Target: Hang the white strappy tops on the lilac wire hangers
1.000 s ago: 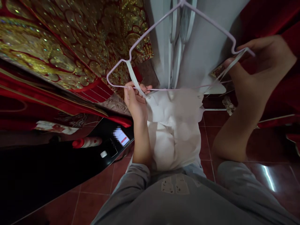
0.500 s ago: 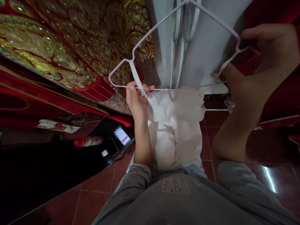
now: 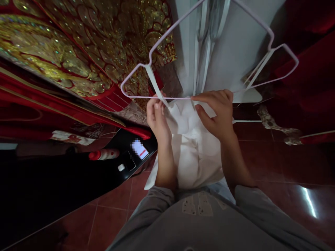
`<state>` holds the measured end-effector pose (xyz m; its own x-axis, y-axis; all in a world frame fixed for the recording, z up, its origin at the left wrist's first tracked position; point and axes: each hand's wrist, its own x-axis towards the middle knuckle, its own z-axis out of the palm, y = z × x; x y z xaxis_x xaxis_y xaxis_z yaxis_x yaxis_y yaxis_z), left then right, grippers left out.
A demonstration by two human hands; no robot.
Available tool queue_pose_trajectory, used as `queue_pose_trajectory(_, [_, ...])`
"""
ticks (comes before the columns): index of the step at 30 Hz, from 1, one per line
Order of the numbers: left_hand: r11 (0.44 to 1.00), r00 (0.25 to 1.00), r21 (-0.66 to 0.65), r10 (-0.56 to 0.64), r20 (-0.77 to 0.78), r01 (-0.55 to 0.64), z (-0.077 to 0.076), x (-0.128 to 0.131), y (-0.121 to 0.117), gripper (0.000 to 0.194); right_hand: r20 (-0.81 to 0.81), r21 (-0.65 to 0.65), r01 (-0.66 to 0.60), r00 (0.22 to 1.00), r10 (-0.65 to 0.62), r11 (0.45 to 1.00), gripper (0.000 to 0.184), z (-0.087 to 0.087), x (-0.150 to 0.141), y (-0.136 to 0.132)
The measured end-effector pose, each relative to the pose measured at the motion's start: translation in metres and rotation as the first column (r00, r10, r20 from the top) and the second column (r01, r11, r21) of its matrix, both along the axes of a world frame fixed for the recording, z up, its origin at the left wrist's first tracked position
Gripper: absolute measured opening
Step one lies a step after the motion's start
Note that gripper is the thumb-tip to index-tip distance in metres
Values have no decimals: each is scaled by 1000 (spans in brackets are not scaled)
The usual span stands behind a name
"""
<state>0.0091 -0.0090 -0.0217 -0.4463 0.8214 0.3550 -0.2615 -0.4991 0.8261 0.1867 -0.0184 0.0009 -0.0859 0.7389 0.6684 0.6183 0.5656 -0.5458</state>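
A pale pink clothes hanger (image 3: pixel 159 42) carries a white garment with thin straps (image 3: pixel 185 153). One strap (image 3: pixel 155 82) hangs from the hanger's left notch, and another strap (image 3: pixel 261 68) from the right one. My left hand (image 3: pixel 159 120) is closed at the lower end of the left strap, beside the garment's top edge; its fingertips are partly hidden. Over the middle of the garment's top edge and the hanger's bottom bar lies my right hand (image 3: pixel 216 111), with thumb and fingers apart. The hanger's hook is out of view.
Red garments with gold sequins (image 3: pixel 86 62) hang at the left. A black table (image 3: pixel 65 188) bears a red-and-white bottle (image 3: pixel 104 154), a lit phone (image 3: pixel 140 150), a dark phone (image 3: pixel 129 162) and a small white case (image 3: pixel 121 167). Dark red cloth (image 3: pixel 311 83) hangs at the right.
My right hand has left the hanger's right end and the strap there, and come inward to the middle of the garment's top. That strap now sits in the right notch.
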Motion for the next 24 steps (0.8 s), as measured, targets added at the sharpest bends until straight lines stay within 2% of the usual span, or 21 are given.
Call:
queue_pose_trajectory(4, [978,959,59,206,-192,-199,-13,8,-17,23,-26,74,19,1000,-17,997,21,4,0,-3])
queue_pose_trajectory(7, [969,947,80,245,-207,-234,-13,16,-23,30,-34,131,3,999,2,991,23,9,2,-4])
queue_pose_trajectory(10, [989,977,27,150,-153,-147,-6,17,-26,34,-53,141,0,999,8,990,23,10,4,-4])
queue_pose_trajectory(14, [995,987,-76,-68,-143,58,15,4,-37,20,-74,111,18,997,-10,994,21,7,5,-5])
queue_pose_trajectory(17, [948,938,-181,-294,-184,262,37,-8,-49,22,-62,103,64,996,-58,993,18,5,5,-3])
queue_pose_trajectory(19, [907,897,-216,-402,-184,363,51,-15,-52,27,-41,84,99,995,-96,992,18,4,6,-1])
queue_pose_trajectory(21, [899,891,-158,-430,-146,408,63,-21,-47,33,-9,61,125,992,-124,990,19,2,7,1])
queue_pose_trajectory(24, [906,906,-21,-423,-5,423,76,-33,-32,43,16,96,124,992,-126,988,20,1,9,3])
